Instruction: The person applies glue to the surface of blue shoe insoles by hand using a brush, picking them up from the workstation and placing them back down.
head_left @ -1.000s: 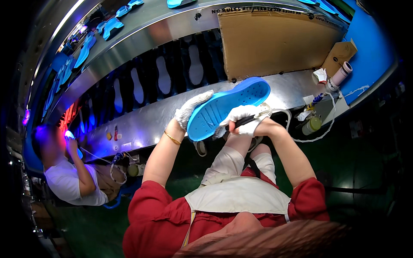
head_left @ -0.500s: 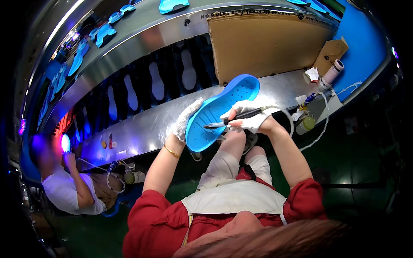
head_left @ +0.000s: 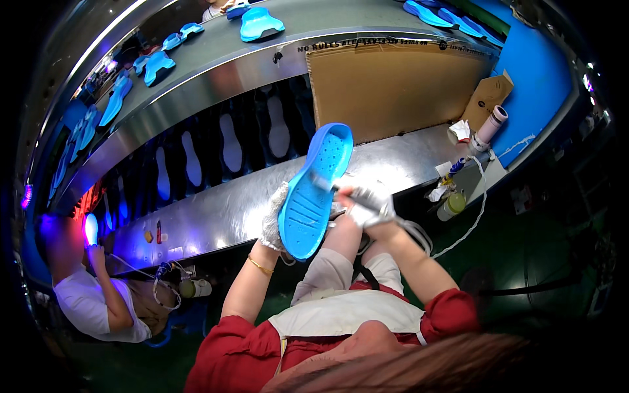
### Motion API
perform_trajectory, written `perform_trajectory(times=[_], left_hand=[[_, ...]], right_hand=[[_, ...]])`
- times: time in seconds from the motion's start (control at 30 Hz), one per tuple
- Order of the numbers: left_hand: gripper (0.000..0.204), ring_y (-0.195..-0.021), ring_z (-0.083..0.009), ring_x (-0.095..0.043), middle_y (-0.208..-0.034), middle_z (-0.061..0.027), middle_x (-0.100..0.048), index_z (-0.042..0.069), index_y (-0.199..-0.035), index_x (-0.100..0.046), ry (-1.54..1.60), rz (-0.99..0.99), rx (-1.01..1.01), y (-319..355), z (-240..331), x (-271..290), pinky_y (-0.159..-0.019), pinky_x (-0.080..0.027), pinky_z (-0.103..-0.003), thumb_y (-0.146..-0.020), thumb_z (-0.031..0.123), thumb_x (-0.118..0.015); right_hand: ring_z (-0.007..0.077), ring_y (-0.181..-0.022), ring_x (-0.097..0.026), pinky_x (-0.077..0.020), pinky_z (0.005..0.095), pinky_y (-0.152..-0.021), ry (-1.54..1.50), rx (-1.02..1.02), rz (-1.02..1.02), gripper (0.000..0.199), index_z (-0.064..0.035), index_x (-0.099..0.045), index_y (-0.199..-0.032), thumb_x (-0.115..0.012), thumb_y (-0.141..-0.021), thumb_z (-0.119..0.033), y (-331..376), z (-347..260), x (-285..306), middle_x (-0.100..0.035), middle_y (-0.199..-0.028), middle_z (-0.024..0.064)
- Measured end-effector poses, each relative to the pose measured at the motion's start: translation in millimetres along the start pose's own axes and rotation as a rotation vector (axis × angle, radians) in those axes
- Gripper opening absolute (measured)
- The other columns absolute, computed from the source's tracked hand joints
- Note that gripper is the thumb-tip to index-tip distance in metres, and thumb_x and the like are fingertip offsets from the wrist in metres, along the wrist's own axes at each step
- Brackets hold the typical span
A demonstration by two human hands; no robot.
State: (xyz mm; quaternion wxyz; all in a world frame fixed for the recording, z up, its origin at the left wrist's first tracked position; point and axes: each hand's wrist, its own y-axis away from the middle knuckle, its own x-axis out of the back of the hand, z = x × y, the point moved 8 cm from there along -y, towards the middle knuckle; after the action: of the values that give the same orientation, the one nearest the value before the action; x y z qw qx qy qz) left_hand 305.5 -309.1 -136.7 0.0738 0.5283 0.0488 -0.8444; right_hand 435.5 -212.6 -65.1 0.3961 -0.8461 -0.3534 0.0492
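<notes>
My left hand (head_left: 272,219), in a pale knitted glove, is closed on the left edge of a bright blue shoe sole (head_left: 304,221). The sole is tilted above my lap, its holed and grooved hollow side facing up. My right hand (head_left: 370,204), in a white glove with some fingers bare, grips a brush (head_left: 321,182), blurred by motion. Its tip is over the upper middle of the sole; whether it touches I cannot tell. A white tube runs from beside my right wrist.
A metal ledge (head_left: 216,219) crosses in front of me. Blue soles (head_left: 261,25) lie on a belt (head_left: 216,49) above it. A cardboard sheet (head_left: 400,92), pink bottle (head_left: 491,124) and greenish-yellow container (head_left: 452,206) stand right. Another person (head_left: 98,295) sits left, holding a lit sole.
The sole has turned more upright and shifted left and slightly down. The brush has moved from its lower part toward its upper middle. My right hand has moved left and down.
</notes>
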Motion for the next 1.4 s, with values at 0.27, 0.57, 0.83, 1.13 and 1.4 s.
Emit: perform_trajectory(times=[0.27,0.57,0.83,1.13,1.4], left_hand=[[0.073,-0.111,-0.0340,-0.056,-0.128,-0.0221,-0.050,0.001,-0.139,-0.031,-0.267,-0.048,-0.056,16.9,-2.6,-16.7,-0.092,-0.048,-0.049,-0.088,0.049,-0.049],[0.069,-0.107,-0.0297,-0.058,-0.123,-0.0215,-0.053,-0.001,-0.136,-0.035,-0.236,-0.056,-0.114,19.8,5.5,-22.6,-0.092,-0.049,-0.040,-0.089,0.047,-0.051],[0.070,-0.106,-0.0314,-0.058,-0.123,-0.0203,-0.054,-0.001,-0.133,-0.040,-0.016,-0.068,-0.169,11.8,11.3,-17.2,-0.091,-0.049,-0.043,-0.090,0.053,-0.045],[0.085,-0.121,-0.0381,-0.046,-0.138,-0.0234,-0.039,0.002,-0.142,-0.026,-0.021,-0.037,-0.171,13.4,14.4,-1.8,-0.103,-0.037,-0.052,-0.086,0.067,-0.031],[0.073,-0.107,-0.0294,-0.056,-0.127,-0.0197,-0.051,0.000,-0.135,-0.036,0.038,-0.017,-0.132,18.1,-7.6,-11.2,-0.092,-0.048,-0.040,-0.089,0.057,-0.042]], right_hand=[[0.0166,-0.088,-0.062,-0.0497,0.0290,-0.082,-0.206,-0.271,0.056,0.016,-0.0036,-0.066,-0.084,-0.072,-0.073,0.006,-8.2,7.2,38.0,-0.066,-0.095,0.0089],[0.0245,-0.082,-0.064,-0.0501,0.0313,-0.073,0.218,0.016,-0.273,0.019,-0.0058,-0.064,-0.074,-0.070,-0.063,0.007,-16.1,-35.3,23.3,-0.066,-0.085,0.0126],[0.0285,-0.086,-0.062,-0.0505,0.0337,-0.077,0.195,0.299,-0.209,0.019,-0.0038,-0.061,-0.075,-0.063,-0.063,0.011,-27.3,-52.6,-10.0,-0.064,-0.095,0.0143],[0.0150,-0.081,-0.062,-0.0500,0.0277,-0.072,-0.484,-0.440,-0.393,0.012,-0.0043,-0.062,-0.081,-0.070,-0.074,0.001,24.1,-26.7,-39.3,-0.065,-0.088,0.0064],[0.0108,-0.067,-0.060,-0.0481,0.0225,-0.061,-0.558,-0.835,-0.278,0.014,0.0006,-0.063,-0.088,-0.070,-0.079,-0.006,16.2,31.5,-42.1,-0.066,-0.082,0.0072]])
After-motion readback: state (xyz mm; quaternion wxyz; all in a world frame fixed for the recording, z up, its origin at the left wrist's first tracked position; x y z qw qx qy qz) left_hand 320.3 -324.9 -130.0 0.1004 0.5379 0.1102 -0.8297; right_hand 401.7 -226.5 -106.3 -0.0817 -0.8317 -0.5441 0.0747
